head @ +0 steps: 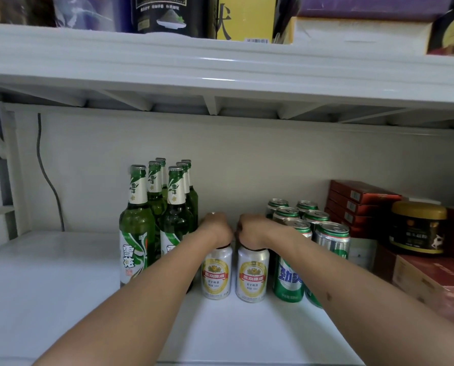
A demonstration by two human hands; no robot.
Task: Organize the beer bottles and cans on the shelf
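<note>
I'm gripping a silver can from above with my left hand, my right hand clamping its twin beside it; green bottles standing at nine o'clock, green cans at three, all on the shelf.

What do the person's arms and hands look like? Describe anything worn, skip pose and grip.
Both forearms are bare, with no sleeves, watch or gloves in view. The left hand shows a small pale shiny spot on top, possibly a ring, too small to confirm. The right hand shows nothing worn. A small dark mark sits on the right forearm.
</note>
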